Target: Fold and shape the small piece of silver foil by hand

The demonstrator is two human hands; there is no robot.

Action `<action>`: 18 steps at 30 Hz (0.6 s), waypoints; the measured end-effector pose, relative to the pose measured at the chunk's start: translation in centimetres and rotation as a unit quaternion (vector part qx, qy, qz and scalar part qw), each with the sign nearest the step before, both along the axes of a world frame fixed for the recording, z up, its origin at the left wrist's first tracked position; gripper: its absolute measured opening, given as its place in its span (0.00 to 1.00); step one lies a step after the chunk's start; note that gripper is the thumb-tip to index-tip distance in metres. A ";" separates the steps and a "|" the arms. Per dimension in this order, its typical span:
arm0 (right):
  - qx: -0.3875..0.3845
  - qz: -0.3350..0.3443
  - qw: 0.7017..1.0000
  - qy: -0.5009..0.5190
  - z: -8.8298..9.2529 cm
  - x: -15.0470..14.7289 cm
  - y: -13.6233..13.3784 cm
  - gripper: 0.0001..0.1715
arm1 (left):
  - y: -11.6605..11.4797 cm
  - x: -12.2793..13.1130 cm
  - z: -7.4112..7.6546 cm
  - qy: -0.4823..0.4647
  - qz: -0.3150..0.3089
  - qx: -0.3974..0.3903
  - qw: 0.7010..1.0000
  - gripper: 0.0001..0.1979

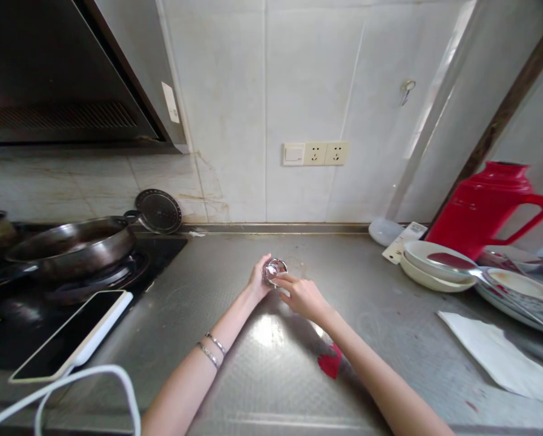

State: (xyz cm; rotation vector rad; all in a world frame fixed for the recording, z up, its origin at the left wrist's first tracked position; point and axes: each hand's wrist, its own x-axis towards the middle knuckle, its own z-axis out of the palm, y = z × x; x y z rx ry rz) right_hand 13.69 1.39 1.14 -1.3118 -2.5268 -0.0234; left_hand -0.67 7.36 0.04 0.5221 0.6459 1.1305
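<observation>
A small, shiny metal cup [275, 270] is in the middle of the steel counter [235, 363]. My left hand [258, 277] wraps round its left side and wears two bracelets on the wrist. My right hand [301, 295] reaches in from the right, with its fingers bent together at the cup's mouth and near rim. Whether those fingertips pinch anything inside the cup is too small to make out. A ragged red patch [330, 361] shows on the counter beside my right forearm; I cannot tell what it is.
To the left are a metal pan [75, 245] on the black stove, a round perforated disc [158, 211], and a phone [71, 333] with a white cable. A red thermos jug [484, 206], white bowls [434, 272], plates [525, 290] and a white paper sheet [502, 357] are at right.
</observation>
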 end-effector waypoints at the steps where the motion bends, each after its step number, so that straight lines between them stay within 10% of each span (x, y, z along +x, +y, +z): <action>1: -0.005 0.003 1.000 0.021 -0.3 -0.4 -0.1 0.22 | -0.1 0.1 -0.1 -0.007 0.009 0.010 1.000 0.16; 10: 0.014 -0.023 0.999 0.022 -0.7 -1.3 -0.1 0.15 | -0.8 1.6 -1.2 -0.048 0.038 0.077 0.995 0.18; 18: 0.066 0.013 0.993 -0.098 0.2 1.5 0.5 0.19 | -0.2 -0.5 -0.1 -0.050 -0.108 0.079 0.990 0.27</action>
